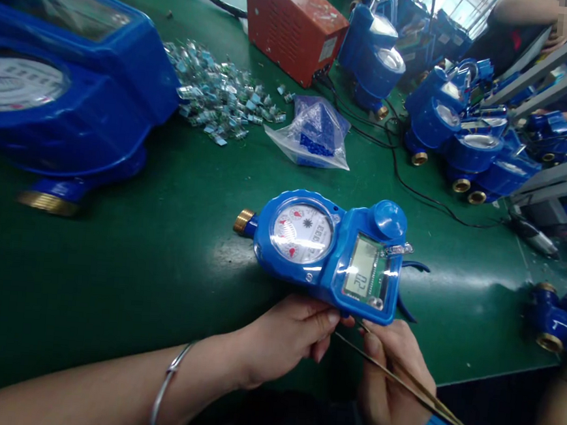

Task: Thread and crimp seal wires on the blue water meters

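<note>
"02" on meter's display (363, 276)

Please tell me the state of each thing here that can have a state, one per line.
Water meter: lying face up, LCD lit with digits.
Left hand: gripping the meter's near edge.
Right hand: pinching tweezers, tips at the meter.
Plastic bag: open, holding blue parts.
Orange box: cables attached; on or off cannot be told.

One blue water meter (332, 252) in the middle, one large meter (62, 84) near left, one partly seen meter (562, 319) at right edge. Far right pile of meters (466, 135): too overlapped to count. One red box (293, 23). One plastic bag (314, 133). One heap of small clips (219, 96), uncountable. One pair of tweezers (412, 386). Two hands, left hand (288, 337) and right hand (392, 385).
</note>
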`<state>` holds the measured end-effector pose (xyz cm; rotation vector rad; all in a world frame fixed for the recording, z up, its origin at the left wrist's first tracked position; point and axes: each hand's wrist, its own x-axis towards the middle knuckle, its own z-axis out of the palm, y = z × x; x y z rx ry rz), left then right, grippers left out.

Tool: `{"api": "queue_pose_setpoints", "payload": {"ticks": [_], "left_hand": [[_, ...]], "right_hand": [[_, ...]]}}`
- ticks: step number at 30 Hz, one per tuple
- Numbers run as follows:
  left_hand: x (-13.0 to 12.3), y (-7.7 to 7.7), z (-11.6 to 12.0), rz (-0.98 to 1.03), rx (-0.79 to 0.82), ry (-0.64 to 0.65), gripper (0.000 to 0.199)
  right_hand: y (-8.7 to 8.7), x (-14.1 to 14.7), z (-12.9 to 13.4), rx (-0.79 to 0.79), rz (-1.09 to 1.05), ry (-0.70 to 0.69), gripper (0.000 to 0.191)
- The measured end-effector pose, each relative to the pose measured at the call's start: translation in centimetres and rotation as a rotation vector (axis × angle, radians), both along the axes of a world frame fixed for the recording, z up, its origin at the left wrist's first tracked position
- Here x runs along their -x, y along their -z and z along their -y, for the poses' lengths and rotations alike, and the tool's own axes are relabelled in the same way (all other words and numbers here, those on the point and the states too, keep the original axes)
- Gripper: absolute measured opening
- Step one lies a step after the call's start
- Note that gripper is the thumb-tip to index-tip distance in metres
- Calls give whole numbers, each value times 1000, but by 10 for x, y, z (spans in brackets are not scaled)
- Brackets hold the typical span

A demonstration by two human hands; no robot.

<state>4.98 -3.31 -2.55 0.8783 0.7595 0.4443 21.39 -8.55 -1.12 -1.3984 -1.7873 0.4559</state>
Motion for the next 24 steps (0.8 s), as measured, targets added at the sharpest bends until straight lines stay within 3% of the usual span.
{"api": "queue_pose_setpoints", "payload": {"ticks": [6, 19, 21, 24], "left_hand": [[0, 1, -2, -16, -38, 29, 36], [2, -4, -3, -63, -78, 30, 28], [2, -4, -3, -69, -85, 26, 27], [2, -5, -2, -71, -61, 34, 30]], "right_hand": [[-16, 3, -2, -77, 269, -45, 18], [-24, 3, -7, -14, 414, -93, 11], [-22, 2, -7, 9, 367, -68, 10], [-15, -2, -5, 166, 116, -18, 11]]}}
